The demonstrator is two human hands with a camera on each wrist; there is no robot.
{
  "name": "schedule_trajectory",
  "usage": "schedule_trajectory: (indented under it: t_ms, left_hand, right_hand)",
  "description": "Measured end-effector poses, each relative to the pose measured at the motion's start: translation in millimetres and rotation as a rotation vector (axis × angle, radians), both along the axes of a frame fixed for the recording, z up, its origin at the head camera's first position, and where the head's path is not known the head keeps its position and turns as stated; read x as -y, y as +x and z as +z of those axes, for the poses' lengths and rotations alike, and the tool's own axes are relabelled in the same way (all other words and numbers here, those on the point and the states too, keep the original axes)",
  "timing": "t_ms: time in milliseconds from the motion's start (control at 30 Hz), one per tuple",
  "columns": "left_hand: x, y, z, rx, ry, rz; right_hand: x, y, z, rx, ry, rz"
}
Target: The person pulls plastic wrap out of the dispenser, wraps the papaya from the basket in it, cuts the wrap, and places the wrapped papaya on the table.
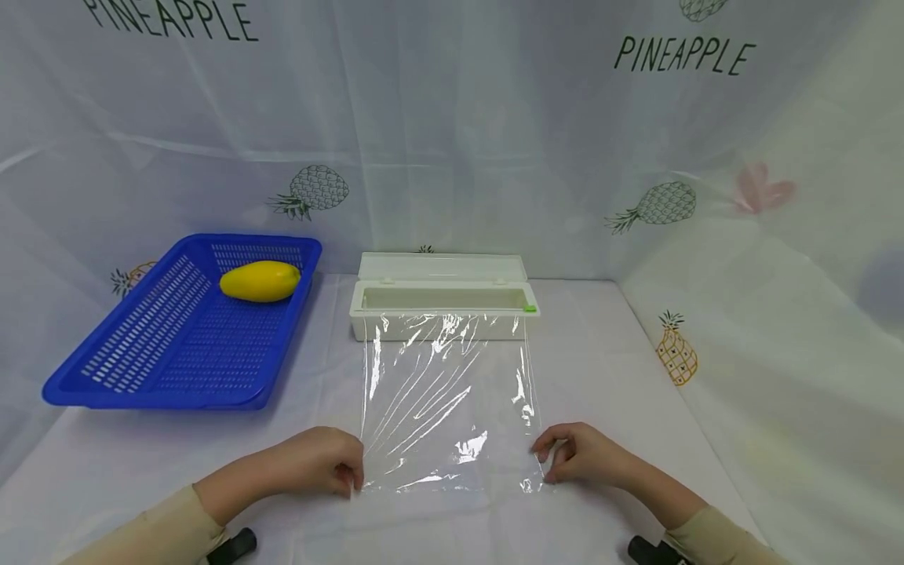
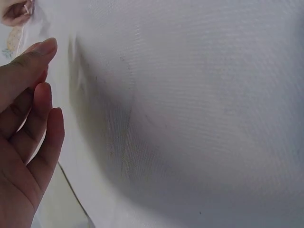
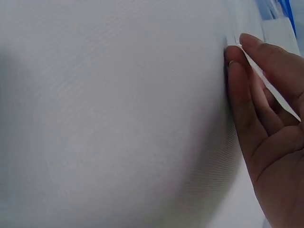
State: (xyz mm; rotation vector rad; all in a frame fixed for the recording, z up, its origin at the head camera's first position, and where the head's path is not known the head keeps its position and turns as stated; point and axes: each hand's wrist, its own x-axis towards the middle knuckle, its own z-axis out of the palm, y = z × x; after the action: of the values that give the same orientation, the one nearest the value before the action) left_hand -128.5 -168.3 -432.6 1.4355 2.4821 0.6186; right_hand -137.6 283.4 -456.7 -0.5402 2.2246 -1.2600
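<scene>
A sheet of clear plastic wrap (image 1: 438, 408) stretches toward me from the front of a white wrap dispenser box (image 1: 367, 326), whose lid (image 1: 441, 267) stands raised at the back. My left hand (image 1: 328, 463) pinches the near left corner of the sheet. At the near right corner my right hand (image 1: 586, 455) pinches the film between thumb and fingers. In the left wrist view, the left hand (image 2: 28, 114) has its thumb against the bent fingers. The right wrist view has the right hand's thumb and fingertips (image 3: 237, 71) close together at the film's edge.
A blue plastic basket (image 1: 176, 400) stands on the left with a yellow mango-shaped fruit (image 1: 260, 281) in it. A small green piece (image 1: 530, 308) sits at the box's right end. White cloth printed with pineapples (image 1: 318, 187) covers the table and hangs behind and at the sides.
</scene>
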Motion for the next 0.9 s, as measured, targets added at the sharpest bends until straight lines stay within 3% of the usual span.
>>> schedule_trajectory:
  t_ms: [233, 467, 767, 900]
  left_hand:
    - [6.7, -1.5, 2.9, 0.12, -0.066, 0.076]
    - [19.3, -6.4, 17.3, 0.106, -0.078, 0.094]
    - [26.1, -20.1, 52.1, 0.103, -0.129, 0.158]
    - [30.8, -26.8, 71.8, 0.055, -0.142, 0.207]
  right_hand:
    - [-3.7, -0.6, 7.9, -0.022, 0.033, 0.015]
    - [-10.6, -3.3, 12.6, -0.125, -0.017, 0.073]
    - [-9.2, -22.6, 44.9, -0.277, 0.09, 0.056]
    - [-5.3, -34.5, 64.0, -0.35, 0.123, 0.053]
